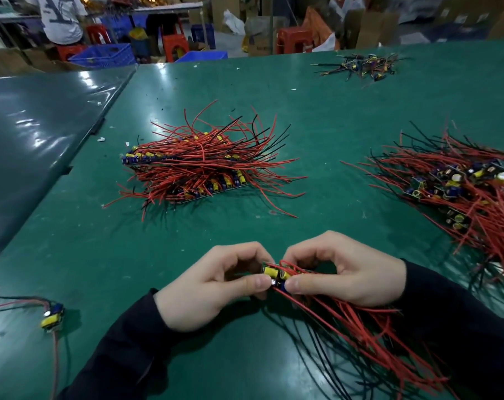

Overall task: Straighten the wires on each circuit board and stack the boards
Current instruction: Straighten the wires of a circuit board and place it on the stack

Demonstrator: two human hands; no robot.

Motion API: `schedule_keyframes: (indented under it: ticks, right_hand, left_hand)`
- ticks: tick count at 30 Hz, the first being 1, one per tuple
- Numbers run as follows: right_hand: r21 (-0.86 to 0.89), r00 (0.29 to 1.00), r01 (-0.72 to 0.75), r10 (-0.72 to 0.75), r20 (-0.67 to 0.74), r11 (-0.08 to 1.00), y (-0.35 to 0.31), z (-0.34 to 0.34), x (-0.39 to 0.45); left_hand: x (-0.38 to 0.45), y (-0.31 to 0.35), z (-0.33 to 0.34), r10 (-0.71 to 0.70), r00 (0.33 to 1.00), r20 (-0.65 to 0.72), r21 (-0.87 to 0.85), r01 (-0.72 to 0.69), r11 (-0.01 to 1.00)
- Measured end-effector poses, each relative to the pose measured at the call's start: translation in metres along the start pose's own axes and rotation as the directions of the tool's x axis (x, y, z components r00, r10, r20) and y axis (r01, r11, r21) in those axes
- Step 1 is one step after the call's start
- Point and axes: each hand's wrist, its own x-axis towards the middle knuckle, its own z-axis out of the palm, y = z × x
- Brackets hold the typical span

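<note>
We work on the green table (317,116). The stacked pile (193,166) lies at 12 o'clock from our hands, well apart; the unsorted heap (461,192) lies at 2 o'clock. A single board (52,316) rests at 9 o'clock near the table edge.

The held bundle of boards (276,275) sits between both hands, just above the table, with its red and black wires (360,336) trailing toward 5 o'clock.

We judge the boards light and rigid, the wires soft and springy, and the solder joints fragile. Take hold at the board edges, not at the wires.

The left hand (216,284) pinches the board end between thumb and curled fingers. The right hand (337,272) pinches the opposite side likewise.
</note>
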Motion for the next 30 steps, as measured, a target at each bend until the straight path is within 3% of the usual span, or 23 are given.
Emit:
schedule_keyframes:
  ticks: [6,11,15,18,20,22,26,30]
  right_hand:
    - [0.051,0.999,-0.005,0.004,0.033,0.999,-0.001,0.000,-0.001]
    - [0.216,0.998,0.015,-0.026,0.048,0.976,-0.006,-0.004,-0.006]
    - [-0.113,0.995,0.001,-0.013,-0.100,0.994,0.000,-0.008,-0.005]
    - [-0.506,0.969,-0.122,-0.008,-0.247,0.854,0.007,-0.015,-0.007]
    - [-0.625,0.933,-0.250,0.011,-0.361,0.740,0.008,-0.021,-0.008]
    - [-0.597,0.874,-0.354,0.029,-0.485,0.720,0.010,-0.027,-0.010]
    - [-0.483,0.732,-0.370,-0.071,-0.678,0.794,0.014,-0.033,-0.011]
    - [-0.376,0.592,-0.291,-0.144,-0.793,0.880,0.013,-0.035,-0.009]
  left_hand:
    - [-0.001,-0.001,0.001,-0.022,0.999,0.026,-0.085,0.024,0.996]
    - [-0.002,0.001,0.002,-0.007,0.999,0.039,-0.213,0.015,0.977]
    - [0.001,0.001,0.001,-0.051,0.998,-0.049,-0.176,0.042,0.984]
    - [0.005,-0.006,0.000,-0.111,0.966,-0.235,-0.122,0.084,0.989]
    - [0.006,-0.010,-0.002,-0.131,0.920,-0.369,-0.095,0.103,0.990]
    - [0.007,-0.012,-0.005,-0.145,0.860,-0.489,-0.095,0.112,0.989]
    - [0.009,-0.013,-0.012,-0.131,0.688,-0.714,-0.135,0.048,0.990]
    - [0.006,-0.011,-0.024,0.007,0.469,-0.883,-0.033,-0.079,0.996]
